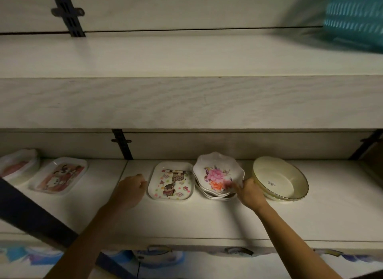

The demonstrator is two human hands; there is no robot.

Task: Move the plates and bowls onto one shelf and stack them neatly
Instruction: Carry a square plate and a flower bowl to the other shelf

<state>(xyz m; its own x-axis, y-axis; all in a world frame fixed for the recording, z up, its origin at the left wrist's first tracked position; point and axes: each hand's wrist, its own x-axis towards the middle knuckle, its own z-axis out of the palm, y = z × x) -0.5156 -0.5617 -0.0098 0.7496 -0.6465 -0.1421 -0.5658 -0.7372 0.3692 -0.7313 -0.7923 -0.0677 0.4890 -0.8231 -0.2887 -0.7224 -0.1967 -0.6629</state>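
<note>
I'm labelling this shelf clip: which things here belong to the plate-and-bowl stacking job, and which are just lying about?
Job: square cartoon-print plate; stack of scalloped white floral plates; round cream bowl; rectangular cartoon-print plate; blurred white plate, far left.
Lying about: teal plastic basket; black metal shelf rail.

On the white shelf (pixel 207 216), a rounded-square plate (pixel 171 181) printed with a cartoon giraffe lies flat. Just to its right, a scalloped floral plate (pixel 217 175) with a pink rose tilts atop a stack of white plates (pixel 215 194). Right of that, a shallow cream bowl (pixel 279 179) with a thin dark rim is nested in another. Well to the left lie a cartoon-printed rectangular plate (pixel 59 176) and a blurred dish (pixel 17 164).
</note>
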